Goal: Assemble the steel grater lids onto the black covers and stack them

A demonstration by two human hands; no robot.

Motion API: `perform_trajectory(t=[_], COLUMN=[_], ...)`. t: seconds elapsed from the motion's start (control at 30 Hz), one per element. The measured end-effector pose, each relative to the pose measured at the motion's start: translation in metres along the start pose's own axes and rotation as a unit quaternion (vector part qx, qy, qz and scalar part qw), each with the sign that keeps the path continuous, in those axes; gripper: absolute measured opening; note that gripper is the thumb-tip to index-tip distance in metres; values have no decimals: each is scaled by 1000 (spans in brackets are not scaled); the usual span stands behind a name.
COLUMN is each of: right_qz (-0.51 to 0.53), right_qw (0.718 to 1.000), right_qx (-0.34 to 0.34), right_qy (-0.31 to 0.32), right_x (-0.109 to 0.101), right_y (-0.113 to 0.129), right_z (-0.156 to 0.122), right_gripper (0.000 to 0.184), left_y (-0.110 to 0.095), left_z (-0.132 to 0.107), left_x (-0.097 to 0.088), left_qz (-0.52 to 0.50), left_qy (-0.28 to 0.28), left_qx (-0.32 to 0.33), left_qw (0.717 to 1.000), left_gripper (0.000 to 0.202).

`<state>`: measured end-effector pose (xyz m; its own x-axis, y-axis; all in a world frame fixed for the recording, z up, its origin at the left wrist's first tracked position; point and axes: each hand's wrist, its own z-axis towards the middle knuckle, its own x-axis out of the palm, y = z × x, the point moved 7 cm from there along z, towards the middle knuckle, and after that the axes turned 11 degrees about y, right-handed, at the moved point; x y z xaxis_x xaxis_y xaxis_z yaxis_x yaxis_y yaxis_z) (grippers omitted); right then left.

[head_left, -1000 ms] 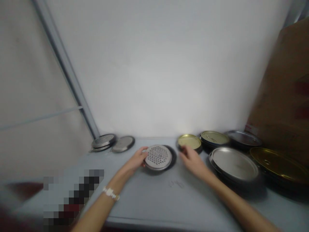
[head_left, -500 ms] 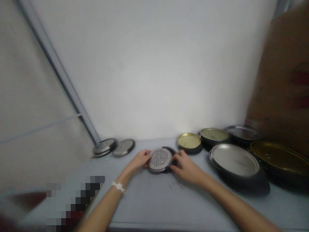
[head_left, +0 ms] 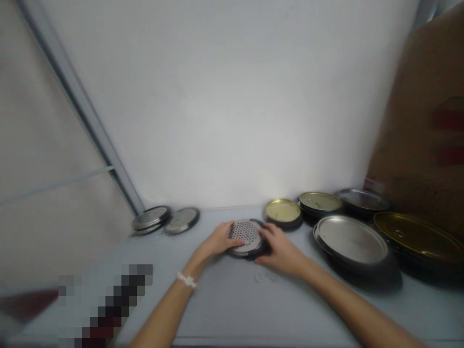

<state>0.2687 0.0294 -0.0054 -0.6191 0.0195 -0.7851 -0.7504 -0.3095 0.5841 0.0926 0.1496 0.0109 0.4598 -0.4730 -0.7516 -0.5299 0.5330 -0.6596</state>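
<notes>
Here, hands [head_left: 279, 250] clasp a perforated metal lid [head_left: 246, 231].

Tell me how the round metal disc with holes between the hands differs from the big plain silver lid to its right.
The perforated metal disc is covered in small holes, while the plain silver lid has a solid face. The disc is smaller. The disc sits under the left hand and right hand, while the lid is untouched. Both are round, silvery metal, lying on the same grey surface.
</notes>
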Motion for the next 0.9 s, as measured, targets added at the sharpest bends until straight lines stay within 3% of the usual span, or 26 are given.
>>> perform_trajectory(t=[0.33, 0.57, 0.77, 0.9], right_qz=[-40, -16, 13, 24], right_qw=[999, 999, 999, 999], right_qx=[-4, 3, 8, -1], right_qy=[-11, -37, -38, -24], right_x=[0, 0, 2, 4], right_y=[4, 1, 0, -2], right_z=[1, 1, 5, 5], right_gripper=[73, 101, 104, 107], left_y=[-10, -20, -18, 0], left_z=[-2, 0, 3, -1], left_x=[12, 22, 11, -4], left_qz=[80, 89, 28, 13], left_qy=[-22, -53, -27, -22], left_qx=[-11, -11, 6, -42], left_qw=[996, 995, 999, 999], left_gripper=[70, 58, 40, 54])
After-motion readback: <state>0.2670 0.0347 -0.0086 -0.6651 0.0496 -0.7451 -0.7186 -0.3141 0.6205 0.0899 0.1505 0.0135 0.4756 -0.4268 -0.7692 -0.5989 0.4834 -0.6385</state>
